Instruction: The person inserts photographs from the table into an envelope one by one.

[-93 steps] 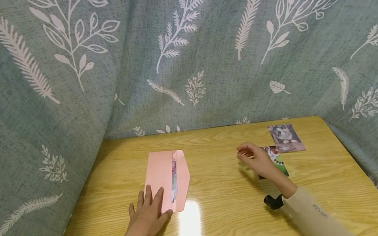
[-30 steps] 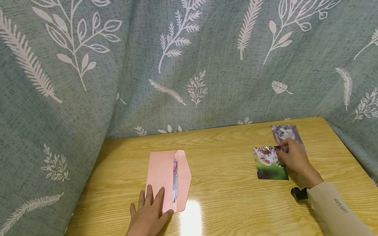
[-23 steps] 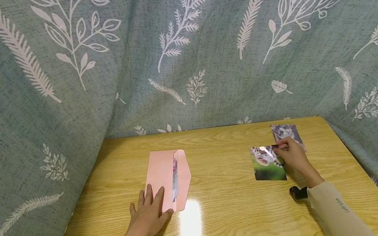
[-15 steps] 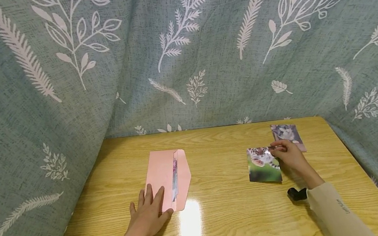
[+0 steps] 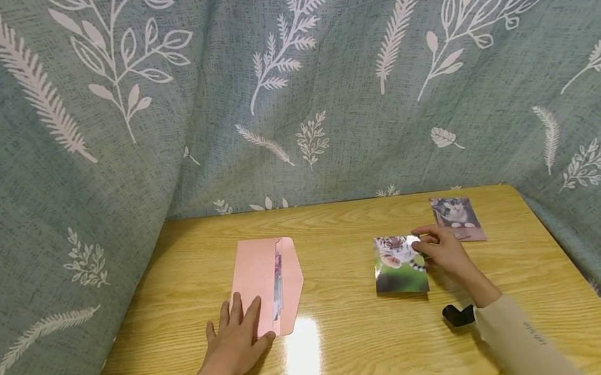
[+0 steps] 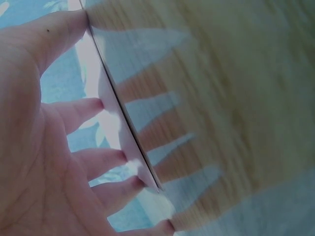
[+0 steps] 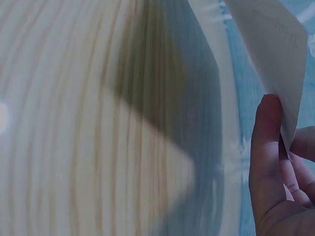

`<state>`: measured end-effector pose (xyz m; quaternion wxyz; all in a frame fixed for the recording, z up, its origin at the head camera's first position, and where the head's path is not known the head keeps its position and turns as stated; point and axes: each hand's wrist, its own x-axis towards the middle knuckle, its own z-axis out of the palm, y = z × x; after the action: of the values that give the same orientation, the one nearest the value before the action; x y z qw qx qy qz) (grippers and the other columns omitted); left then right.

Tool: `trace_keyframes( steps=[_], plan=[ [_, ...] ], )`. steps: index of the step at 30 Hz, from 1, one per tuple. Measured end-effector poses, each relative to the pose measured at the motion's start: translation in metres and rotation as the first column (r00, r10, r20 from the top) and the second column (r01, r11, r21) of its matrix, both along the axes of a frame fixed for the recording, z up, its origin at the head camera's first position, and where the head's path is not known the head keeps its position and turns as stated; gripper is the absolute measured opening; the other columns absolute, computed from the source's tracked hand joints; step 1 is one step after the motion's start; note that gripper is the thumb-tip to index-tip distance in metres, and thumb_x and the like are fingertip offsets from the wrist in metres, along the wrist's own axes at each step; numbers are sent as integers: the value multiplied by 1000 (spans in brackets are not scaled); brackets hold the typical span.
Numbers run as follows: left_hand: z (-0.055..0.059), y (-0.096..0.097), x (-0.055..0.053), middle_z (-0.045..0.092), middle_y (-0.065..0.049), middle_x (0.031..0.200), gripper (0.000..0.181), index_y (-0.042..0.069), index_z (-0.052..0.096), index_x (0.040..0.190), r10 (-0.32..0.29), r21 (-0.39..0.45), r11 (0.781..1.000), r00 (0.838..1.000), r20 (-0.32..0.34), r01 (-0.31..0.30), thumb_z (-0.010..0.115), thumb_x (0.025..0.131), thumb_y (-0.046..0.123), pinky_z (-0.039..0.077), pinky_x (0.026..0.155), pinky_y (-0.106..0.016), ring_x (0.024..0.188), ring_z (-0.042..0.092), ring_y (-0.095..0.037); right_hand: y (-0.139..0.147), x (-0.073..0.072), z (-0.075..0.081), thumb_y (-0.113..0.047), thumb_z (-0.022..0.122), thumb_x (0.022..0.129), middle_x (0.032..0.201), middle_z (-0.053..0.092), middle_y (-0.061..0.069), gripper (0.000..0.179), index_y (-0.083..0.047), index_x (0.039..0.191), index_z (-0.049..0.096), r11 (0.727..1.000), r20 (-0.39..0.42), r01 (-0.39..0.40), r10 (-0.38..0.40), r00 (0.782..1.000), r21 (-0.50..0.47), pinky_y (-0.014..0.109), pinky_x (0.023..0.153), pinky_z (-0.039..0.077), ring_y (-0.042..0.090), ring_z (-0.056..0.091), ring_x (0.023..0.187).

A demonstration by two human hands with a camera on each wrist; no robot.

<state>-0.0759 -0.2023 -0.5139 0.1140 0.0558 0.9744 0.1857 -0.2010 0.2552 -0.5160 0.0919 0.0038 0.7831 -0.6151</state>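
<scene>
A pink envelope (image 5: 255,277) lies on the table at left in the head view, its flap folded out to the right and a picture's edge showing in the opening. My left hand (image 5: 234,350) rests on its lower part with fingers spread. Between thumb and fingers, my right hand (image 5: 445,253) pinches the upper right corner of a photo of a tiger cub (image 5: 401,266). In the right wrist view the pale back of that photo (image 7: 275,54) is raised off the wood. Behind the right hand lies a second photo, of a cat (image 5: 456,217).
The wooden table (image 5: 348,360) reflects a bright patch of light near its front. A green-blue cloth (image 5: 286,87) with white leaf prints hangs round the back and sides.
My right hand has taken hold of the tiger photo and carried it left, away from the cat photo, which now shows more fully. The left hand and envelope have stayed put.
</scene>
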Motion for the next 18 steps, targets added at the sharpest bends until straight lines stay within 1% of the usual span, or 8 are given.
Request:
trace_keyframes(
  steps=[4,12,14,18],
  plan=[
    [0,0,0,12,-29,161,76,16,33,158,-1,0,1000,1000,0,1,62,97,49,7,104,-80,147,8,-51,-14,-1,0,-10,63,100,96,62,8,42,8,135,49,999,19,3,-2,1000,-41,31,57,50,14,51,65],
    [1,0,1,13,-29,161,76,15,34,158,1,4,1000,1000,-6,-1,63,96,49,8,103,-80,146,9,-51,-39,-2,1,-7,62,100,91,60,4,42,10,135,48,996,24,-2,5,1000,-94,30,55,47,14,45,59],
    [1,0,1,13,-29,161,76,15,34,158,1,3,1000,1000,-10,-1,63,96,49,8,103,-81,146,9,-51,-45,-4,0,-7,62,100,91,60,4,42,11,135,48,994,26,-5,8,1000,-106,31,55,47,15,46,60],
    [0,0,1,14,-30,161,76,15,35,157,3,2,1000,1000,-16,-3,64,96,48,9,103,-81,146,10,-52,-55,-8,-1,-5,62,99,92,61,6,40,10,134,49,996,12,-11,12,1000,-91,31,55,50,17,53,65]
  ],
)
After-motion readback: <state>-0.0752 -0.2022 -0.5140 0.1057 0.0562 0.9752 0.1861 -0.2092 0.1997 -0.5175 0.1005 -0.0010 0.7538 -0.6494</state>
